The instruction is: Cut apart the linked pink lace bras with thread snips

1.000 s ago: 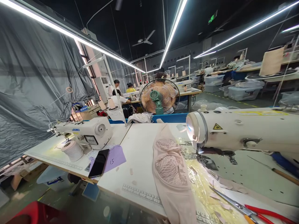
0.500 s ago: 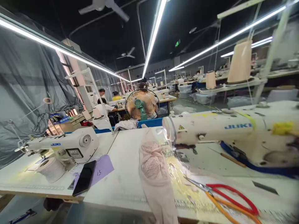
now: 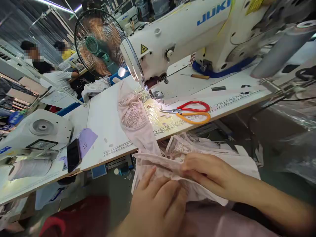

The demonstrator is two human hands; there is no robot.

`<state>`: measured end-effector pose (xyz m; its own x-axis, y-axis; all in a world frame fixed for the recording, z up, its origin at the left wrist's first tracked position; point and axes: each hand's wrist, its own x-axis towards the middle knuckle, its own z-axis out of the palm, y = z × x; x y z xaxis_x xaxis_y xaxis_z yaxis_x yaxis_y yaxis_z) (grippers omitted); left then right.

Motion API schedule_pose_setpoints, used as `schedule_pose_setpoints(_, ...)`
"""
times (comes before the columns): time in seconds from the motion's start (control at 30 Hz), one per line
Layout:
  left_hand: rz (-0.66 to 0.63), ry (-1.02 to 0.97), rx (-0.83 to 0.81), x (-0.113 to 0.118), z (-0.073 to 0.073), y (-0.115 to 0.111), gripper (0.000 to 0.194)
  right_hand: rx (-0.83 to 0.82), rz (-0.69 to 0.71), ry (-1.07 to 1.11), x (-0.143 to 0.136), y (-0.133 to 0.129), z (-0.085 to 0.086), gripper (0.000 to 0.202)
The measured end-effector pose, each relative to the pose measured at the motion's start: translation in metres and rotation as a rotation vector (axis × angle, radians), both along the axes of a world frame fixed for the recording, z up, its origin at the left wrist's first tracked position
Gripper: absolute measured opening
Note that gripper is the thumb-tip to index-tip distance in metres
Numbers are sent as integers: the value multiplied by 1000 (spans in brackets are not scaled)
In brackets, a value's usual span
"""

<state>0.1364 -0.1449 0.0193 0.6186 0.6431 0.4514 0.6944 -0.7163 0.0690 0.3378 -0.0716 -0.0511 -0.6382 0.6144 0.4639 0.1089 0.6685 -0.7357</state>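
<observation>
Pale pink cloth (image 3: 164, 161) lies under both hands at the near side, just off the near edge of the white table (image 3: 103, 112). The left hand (image 3: 160, 200) is spread over it, fingers a little apart and bent, palm down; whether it grips the cloth I cannot tell. The right hand (image 3: 212, 174), to the right and slightly farther off, has its fingers curled together, pinching a fold of the cloth. More pink pieces (image 3: 237, 161) are heaped beyond and to the right of the right hand, lower than the tabletop.

A pink bra (image 3: 134, 115) with lace cups lies on the table, its near end reaching the near edge by the cloth; I cannot tell if the two are joined. Right of the bra are scissors (image 3: 194, 112) with one red and one orange handle, their tips pointing left. Behind them stands a white sewing machine (image 3: 182, 39), its lamp lit. On the left, a black phone (image 3: 73, 156) rests partly on purple paper (image 3: 88, 141), near a second sewing machine (image 3: 37, 128). Beyond the table, at the far left, stand a round fan (image 3: 97, 46) and, left of it, a person in a white shirt (image 3: 58, 82)
</observation>
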Motion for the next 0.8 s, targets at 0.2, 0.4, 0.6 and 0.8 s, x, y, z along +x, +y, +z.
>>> schedule_pose_setpoints(0.2, 75, 51, -158, 4, -10, 17, 15, -192, 227, -50, 10, 5, 17, 36)
schedule_pose_setpoints(0.4, 90, -33, -203, 3, -9, 27, 8, -148, 197, -149, 15, 6, 19, 30)
schedule_pose_setpoints(0.6, 8, -190, -354, 1, -12, 34, 9, -40, 44, -108, 11, 3, 21, 25)
schedule_pose_setpoints(0.8, 16, -269, -445, 4, -13, 33, 12, -2, -12, -104, 12, -1, 14, 29)
